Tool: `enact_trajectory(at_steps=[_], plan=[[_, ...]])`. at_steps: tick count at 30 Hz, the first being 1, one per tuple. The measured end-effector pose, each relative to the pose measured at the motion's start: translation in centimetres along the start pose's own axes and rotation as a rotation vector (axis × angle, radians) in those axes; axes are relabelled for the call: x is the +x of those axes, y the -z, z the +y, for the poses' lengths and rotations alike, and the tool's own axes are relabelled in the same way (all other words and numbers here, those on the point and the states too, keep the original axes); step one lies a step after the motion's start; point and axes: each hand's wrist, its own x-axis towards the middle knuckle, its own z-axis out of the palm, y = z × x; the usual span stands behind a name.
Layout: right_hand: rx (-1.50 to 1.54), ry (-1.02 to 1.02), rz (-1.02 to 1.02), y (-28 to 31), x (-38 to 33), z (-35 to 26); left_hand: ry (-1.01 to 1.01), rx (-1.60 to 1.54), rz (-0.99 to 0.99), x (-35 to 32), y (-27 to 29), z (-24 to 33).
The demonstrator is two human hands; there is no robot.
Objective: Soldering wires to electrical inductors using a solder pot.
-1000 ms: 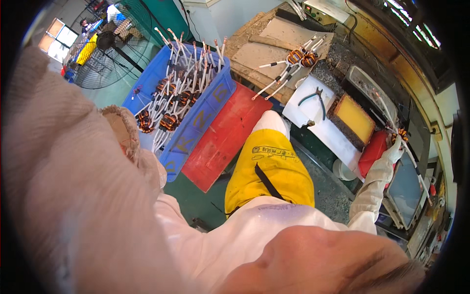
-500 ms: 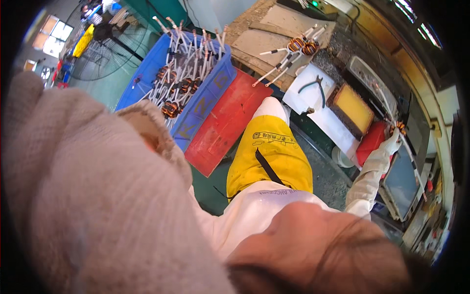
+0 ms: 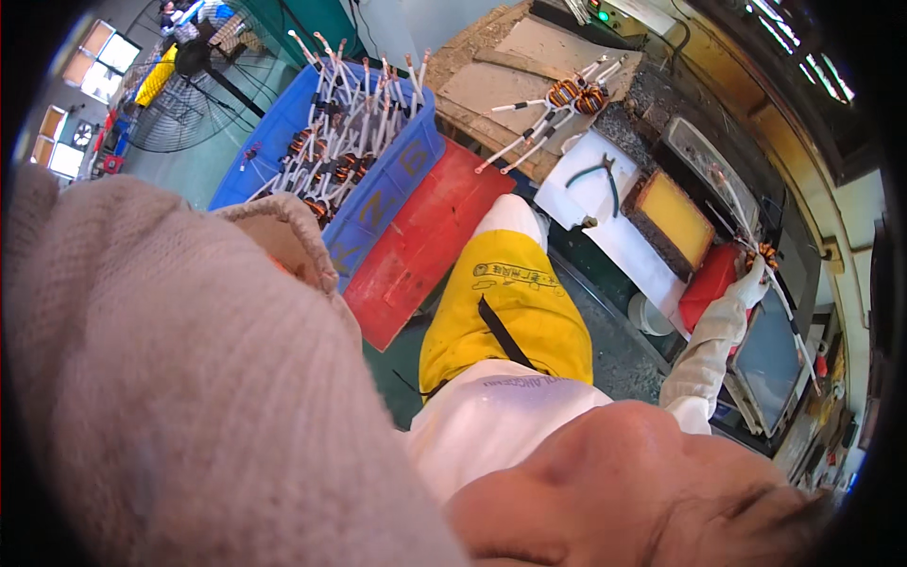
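Note:
At the far right my right hand [image 3: 751, 284], in a pale covering, is closed on a copper-wound ring coil [image 3: 761, 253]. White leads with black bands stick out from the coil both ways. Beige knitted fabric [image 3: 189, 359], very close and blurred, fills the left side; it seems to cover my raised left hand or arm, and its fingers cannot be made out. A turned cuff [image 3: 293, 231] shows at its edge. Below my right hand lie a red object [image 3: 709, 283] and a grey, framed flat panel [image 3: 765, 345].
A blue crate [image 3: 392, 180] of several coils stands beside a red board [image 3: 416, 255]. More coils [image 3: 576, 96] lie on the wooden bench [image 3: 463, 85]. Pliers [image 3: 609, 180] rest on a white sheet [image 3: 586, 208], near a yellow block [image 3: 673, 219]. A fan [image 3: 194, 59] stands at the back left.
The whole view has shifted slightly, and the beige fabric at the left sits a little lower, covering more of the crate. My right hand keeps its hold on the coil.

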Motion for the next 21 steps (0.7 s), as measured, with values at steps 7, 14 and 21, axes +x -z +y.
enact_trajectory(at_steps=[7, 14, 21], plan=[[0.050, 0.053, -0.047, -0.5, -0.8, -0.3, -0.011, 0.037, -0.105, 3.0, -0.5, 0.8], [0.075, 0.038, 0.084, -1.1, -1.1, -0.5, -0.046, 0.083, -0.120, 4.7, -2.1, 0.9], [0.069, 0.128, 0.097, -1.5, -1.1, -0.5, 0.005, 0.052, -0.154, 4.5, -1.6, 0.9]])
